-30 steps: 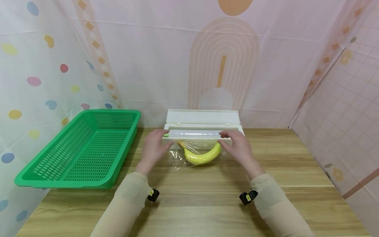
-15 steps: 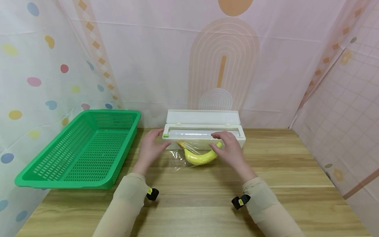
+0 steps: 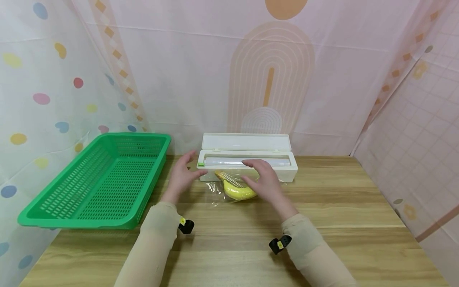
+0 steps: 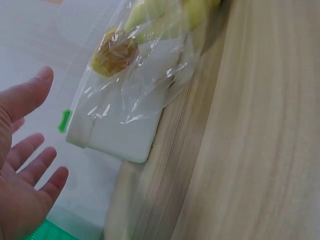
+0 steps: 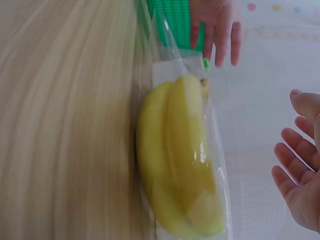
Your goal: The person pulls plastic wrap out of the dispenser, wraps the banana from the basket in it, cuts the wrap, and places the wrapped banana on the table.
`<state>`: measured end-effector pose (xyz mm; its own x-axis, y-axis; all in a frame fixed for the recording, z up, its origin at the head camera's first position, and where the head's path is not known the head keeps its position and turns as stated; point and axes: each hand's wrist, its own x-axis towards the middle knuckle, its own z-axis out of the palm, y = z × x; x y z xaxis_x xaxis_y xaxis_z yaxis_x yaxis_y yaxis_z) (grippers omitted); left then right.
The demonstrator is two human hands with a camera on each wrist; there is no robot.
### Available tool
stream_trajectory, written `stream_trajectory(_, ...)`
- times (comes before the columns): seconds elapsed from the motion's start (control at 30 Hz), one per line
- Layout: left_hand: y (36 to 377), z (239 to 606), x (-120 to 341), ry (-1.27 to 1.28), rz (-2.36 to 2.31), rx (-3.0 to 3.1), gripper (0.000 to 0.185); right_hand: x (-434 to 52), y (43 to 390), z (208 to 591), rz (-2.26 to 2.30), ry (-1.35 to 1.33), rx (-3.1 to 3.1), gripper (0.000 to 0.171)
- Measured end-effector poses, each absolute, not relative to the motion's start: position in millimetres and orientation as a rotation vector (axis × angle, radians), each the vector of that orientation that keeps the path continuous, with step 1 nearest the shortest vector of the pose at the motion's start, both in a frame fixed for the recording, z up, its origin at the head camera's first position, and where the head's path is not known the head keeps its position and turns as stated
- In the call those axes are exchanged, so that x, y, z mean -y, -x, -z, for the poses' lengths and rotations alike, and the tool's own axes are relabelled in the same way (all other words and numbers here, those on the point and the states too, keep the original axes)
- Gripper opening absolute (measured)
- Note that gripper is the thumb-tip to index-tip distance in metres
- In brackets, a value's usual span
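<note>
A yellow banana (image 3: 236, 193) lies on the table, with clear plastic film (image 3: 214, 192) stretched over it. Directly behind stands a white cling film dispenser (image 3: 286, 174), its lid (image 3: 247, 142) raised and a roll (image 3: 224, 161) inside. A green slider (image 3: 201, 164) sits at its left front corner. My left hand (image 3: 181, 176), fingers spread, is beside that corner and holds nothing, as the left wrist view confirms. My right hand (image 3: 266, 182) hovers above the banana's right end, hiding it in the head view; the right wrist view shows its fingers relaxed and nothing held.
A large green plastic basket (image 3: 138, 215) stands on the left of the wooden table (image 3: 229, 255). A patterned curtain (image 3: 179, 79) hangs close behind the dispenser, with more printed cloth along both sides.
My right hand has moved left, from the dispenser's right end to over the banana. My left hand has shifted slightly left, off the dispenser's corner. The banana, film and dispenser have stayed put.
</note>
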<state>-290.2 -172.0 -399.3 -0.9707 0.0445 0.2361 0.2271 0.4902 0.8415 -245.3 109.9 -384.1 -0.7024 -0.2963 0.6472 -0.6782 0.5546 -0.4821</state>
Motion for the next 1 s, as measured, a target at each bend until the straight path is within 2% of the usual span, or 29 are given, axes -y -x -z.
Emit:
stream_trajectory(0.13,295.0,401.4,173.9,0.249,1.601,2.501,0.089,-102.5,246.8,379.7,-1.042,-0.791,2.284,0.042)
stream_trajectory(0.37,300.5,407.3,175.4,0.298,1.709,2.432,0.087,-92.6,251.8,369.3,-1.072,-0.776,2.291,0.04)
stream_trajectory(0.6,307.5,415.0,177.4,0.243,1.809,2.457,0.09,-83.1,257.1,362.3,-1.099,-0.768,2.316,0.04)
stream_trajectory(1.0,312.9,418.3,173.6,0.226,1.754,2.54,0.08,-70.7,263.7,357.3,-1.105,-0.76,2.351,0.042)
